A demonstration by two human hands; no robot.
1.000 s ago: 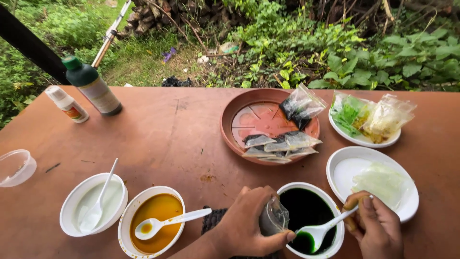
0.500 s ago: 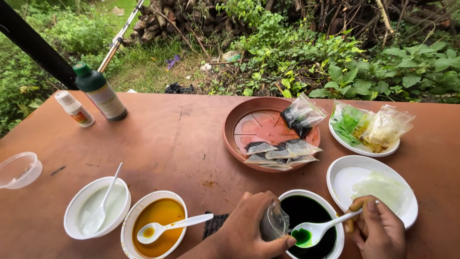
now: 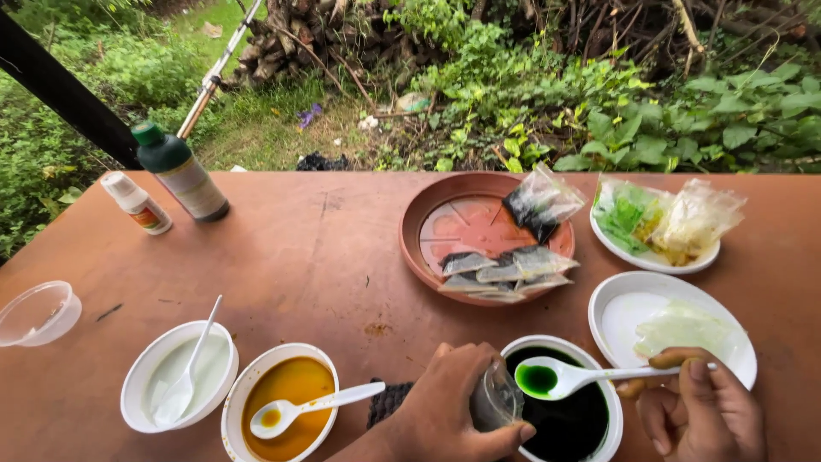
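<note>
At the table's near edge, the left hand (image 3: pixel 449 411) grips a small clear glass cup (image 3: pixel 496 399), tilted against the rim of the white bowl of dark green liquid (image 3: pixel 564 419). The right hand (image 3: pixel 701 411) pinches a white plastic spoon (image 3: pixel 569 376) holding bright green liquid just above the bowl. Bare brown tabletop (image 3: pixel 316 257) lies open beyond.

Left of the grip sit a yellow bowl (image 3: pixel 289 402) and a white bowl (image 3: pixel 175 376) — each with a spoon. Farther off — a brown tray (image 3: pixel 428 248), two bottles, bags on plates.
</note>
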